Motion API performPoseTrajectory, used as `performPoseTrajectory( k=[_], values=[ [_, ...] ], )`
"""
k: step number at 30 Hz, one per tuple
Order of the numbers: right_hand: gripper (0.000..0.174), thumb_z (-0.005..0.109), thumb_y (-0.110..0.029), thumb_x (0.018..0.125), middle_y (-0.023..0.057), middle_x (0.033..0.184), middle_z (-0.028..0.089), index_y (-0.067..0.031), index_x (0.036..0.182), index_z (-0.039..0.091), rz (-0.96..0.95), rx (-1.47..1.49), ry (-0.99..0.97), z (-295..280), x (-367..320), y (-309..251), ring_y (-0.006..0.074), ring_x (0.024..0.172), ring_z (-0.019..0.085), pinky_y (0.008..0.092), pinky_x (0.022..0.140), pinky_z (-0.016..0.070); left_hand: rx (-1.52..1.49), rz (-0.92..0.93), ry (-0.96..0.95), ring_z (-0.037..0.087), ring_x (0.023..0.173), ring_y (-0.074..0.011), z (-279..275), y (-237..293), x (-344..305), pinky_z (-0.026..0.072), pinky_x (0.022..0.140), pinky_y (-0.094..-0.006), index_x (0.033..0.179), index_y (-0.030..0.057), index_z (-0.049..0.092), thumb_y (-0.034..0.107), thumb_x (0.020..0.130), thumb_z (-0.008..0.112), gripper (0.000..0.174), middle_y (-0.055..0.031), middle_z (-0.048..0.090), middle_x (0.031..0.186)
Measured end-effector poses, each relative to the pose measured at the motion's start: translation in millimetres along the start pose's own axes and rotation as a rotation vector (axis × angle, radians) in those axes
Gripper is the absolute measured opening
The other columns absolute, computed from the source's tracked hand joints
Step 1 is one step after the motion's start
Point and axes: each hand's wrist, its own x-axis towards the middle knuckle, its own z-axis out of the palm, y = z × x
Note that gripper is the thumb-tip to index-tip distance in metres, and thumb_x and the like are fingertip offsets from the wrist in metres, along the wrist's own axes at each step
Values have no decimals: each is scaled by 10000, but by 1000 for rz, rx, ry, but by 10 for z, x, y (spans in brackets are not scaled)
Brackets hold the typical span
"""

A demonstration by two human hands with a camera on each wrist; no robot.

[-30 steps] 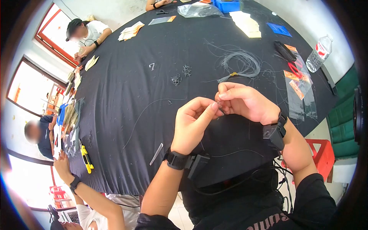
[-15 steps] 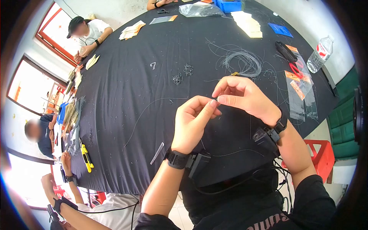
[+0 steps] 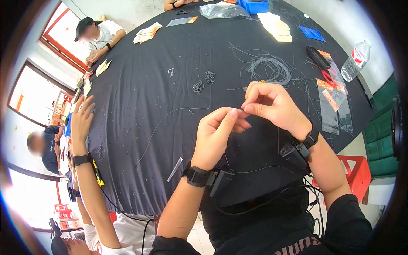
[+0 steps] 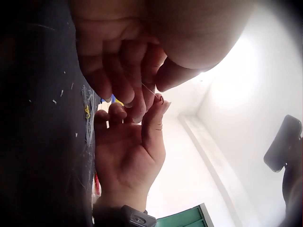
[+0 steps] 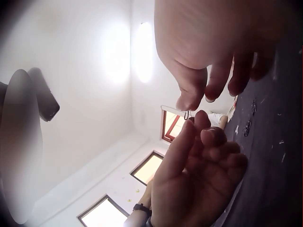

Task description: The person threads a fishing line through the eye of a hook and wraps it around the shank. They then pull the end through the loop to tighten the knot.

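Observation:
Over the near part of the black-clothed table, my two hands meet fingertip to fingertip. Between thumb and finger my right hand [image 3: 278,106] pinches a tiny dark fish hook [image 4: 161,100]; its bend shows by the thumb tip, and the fish hook [image 5: 186,115] also shows in the right wrist view. Facing it, my left hand [image 3: 214,136] has thumb and forefinger together on a thin fishing line [image 4: 148,89], which runs to the hook. Most of the line is hidden by fingers. Beyond my right hand lies a coil of line [image 3: 272,70].
Two small piles of hooks [image 3: 197,87] lie ahead. A loose strand [image 3: 155,121] curves at left, near a clear strip [image 3: 174,169]. At right are red-handled scissors [image 3: 327,78], plastic packets [image 3: 335,114] and a water bottle [image 3: 356,59]. A neighbour's arm [image 3: 91,187] reaches in at left.
My right hand has shifted slightly away from my body and its wrist has turned, fingertips staying near my left ones. The neighbour's arm has swung in over the table's left edge.

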Motion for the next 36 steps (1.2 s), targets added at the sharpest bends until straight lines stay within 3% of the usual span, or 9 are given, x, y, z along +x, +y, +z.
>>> performPoseTrajectory(
  k=[12,15,18,24,27,30,36],
  values=[
    [109,769,-130,860,-16,837,610,-34,856,718,-46,-84,-16,-23,13,-13,62,768,574,231,678,448,48,46,25,670,806,-107,-3,-5,7,524,741,-236,991,-14,669,159,979,640,176,-68,711,864],
    [74,755,-15,829,14,870,578,-20,857,686,5,-28,-24,-18,10,-45,106,831,553,247,731,461,38,47,30,668,802,-103,-4,-4,6,523,738,-233,984,-15,671,156,977,642,174,-66,711,859],
    [102,761,-106,864,-5,844,609,-19,854,710,-37,-15,9,-7,13,-35,69,780,587,227,686,465,31,60,32,667,797,-101,-11,-4,6,520,736,-230,980,-15,674,153,975,646,170,-63,711,856],
    [101,769,-120,858,-4,851,615,-43,899,717,-3,-38,26,-44,9,-24,72,754,572,230,681,461,43,56,47,659,787,-92,-3,11,-1,515,730,-224,977,-14,673,150,972,651,165,-56,708,845],
    [140,792,-149,833,-6,857,619,-74,931,727,-9,-188,46,-39,11,-113,76,732,547,233,676,450,53,49,53,653,779,-85,-6,10,-3,513,725,-220,977,-13,674,150,972,653,165,-53,707,838],
    [145,801,-166,816,-7,855,616,-95,923,735,-151,-279,38,-24,21,-94,85,728,529,238,673,437,89,38,53,647,768,-76,-4,22,-4,512,718,-214,977,-12,676,152,971,654,166,-49,707,833],
    [90,785,-127,821,0,846,606,-69,856,726,-188,-301,22,-15,21,-49,98,746,534,250,666,426,154,-17,51,632,746,-58,-7,47,-8,450,634,-187,996,-12,685,174,972,654,190,-48,704,802]
  ],
)
